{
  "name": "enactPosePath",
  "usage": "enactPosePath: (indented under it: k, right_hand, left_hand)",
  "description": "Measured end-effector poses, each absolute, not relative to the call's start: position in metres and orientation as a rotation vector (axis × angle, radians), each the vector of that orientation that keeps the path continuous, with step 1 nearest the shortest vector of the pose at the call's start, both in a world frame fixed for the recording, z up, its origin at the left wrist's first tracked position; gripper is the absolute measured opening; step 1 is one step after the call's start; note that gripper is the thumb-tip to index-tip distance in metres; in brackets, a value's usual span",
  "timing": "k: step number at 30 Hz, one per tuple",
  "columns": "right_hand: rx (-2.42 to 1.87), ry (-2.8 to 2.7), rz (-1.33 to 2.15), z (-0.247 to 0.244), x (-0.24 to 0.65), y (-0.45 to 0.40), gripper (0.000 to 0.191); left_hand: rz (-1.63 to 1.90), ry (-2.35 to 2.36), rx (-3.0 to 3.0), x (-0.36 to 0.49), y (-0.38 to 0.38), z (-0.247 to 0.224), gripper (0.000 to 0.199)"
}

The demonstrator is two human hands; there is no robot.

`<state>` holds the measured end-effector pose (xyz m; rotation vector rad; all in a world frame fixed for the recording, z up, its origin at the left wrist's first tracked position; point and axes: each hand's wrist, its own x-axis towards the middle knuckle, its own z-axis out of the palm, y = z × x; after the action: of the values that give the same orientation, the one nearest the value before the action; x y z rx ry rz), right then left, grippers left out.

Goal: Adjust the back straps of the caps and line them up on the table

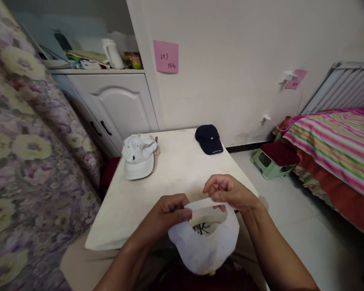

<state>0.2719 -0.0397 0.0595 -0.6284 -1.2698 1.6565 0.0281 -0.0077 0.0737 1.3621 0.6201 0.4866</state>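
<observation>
A white baseball cap (208, 252) hangs over my lap at the near edge of the table, its back opening and strap facing up. Black lettering shows on the inside, through the opening. My left hand (171, 212) grips the left part of the strap between thumb and fingers. On the other side, my right hand (230, 192) pinches the strap's right part, its fingers curled. Farther off, a pale cap with a small dark logo (138, 157) lies at the table's left, partly over a beige item. A navy cap (209, 139) rests at the back right corner.
The white table (176, 161) stands against the wall. To the left hangs a floral curtain (27, 153) beside a white cabinet (121, 101). A green stool with a dark red top (279, 155) and a bed with a striped cover (346, 149) are at the right.
</observation>
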Motion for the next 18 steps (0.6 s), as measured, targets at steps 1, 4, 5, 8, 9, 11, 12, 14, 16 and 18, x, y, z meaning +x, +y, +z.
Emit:
enactPosePath:
  k: [1,4,5,8,9,11,12,14,16,18]
  right_hand:
    - [-0.614,-1.282,1.672,0.06,0.274,-0.04,0.026]
    - [-0.603,-1.278,1.692,0.058,0.277,-0.04,0.027]
    - [-0.601,-1.257,1.687,0.056,0.277,-0.039,0.026]
    - [-0.58,-1.131,1.678,0.053,0.275,-0.036,0.025]
    - [-0.571,-1.082,1.685,0.052,0.273,-0.034,0.025]
    - [-0.559,-0.996,1.698,0.052,0.271,-0.03,0.025]
    - [-0.556,-0.963,1.706,0.051,0.27,-0.027,0.025]
    - [-0.539,-0.915,1.721,0.05,0.269,-0.022,0.024]
    - [-0.52,-0.887,1.739,0.046,0.268,-0.018,0.024]
    - [-0.514,-0.879,1.755,0.041,0.268,-0.014,0.025]
  left_hand:
    - [0.512,0.626,1.326,0.027,-0.007,0.074,0.036]
    - [0.565,0.627,1.214,0.025,-0.004,0.072,0.038]
    - [0.568,0.615,1.173,0.025,-0.003,0.071,0.038]
    - [0.566,0.535,1.073,0.026,0.0,0.068,0.037]
    - [0.566,0.492,1.051,0.026,0.001,0.067,0.036]
    - [0.562,0.391,1.015,0.025,0.004,0.064,0.033]
    - [0.555,0.343,0.999,0.025,0.006,0.062,0.032]
    - [0.547,0.283,0.961,0.025,0.008,0.058,0.031]
    - [0.573,0.285,0.903,0.026,0.01,0.053,0.029]
    - [0.615,0.3,0.83,0.027,0.012,0.048,0.03]
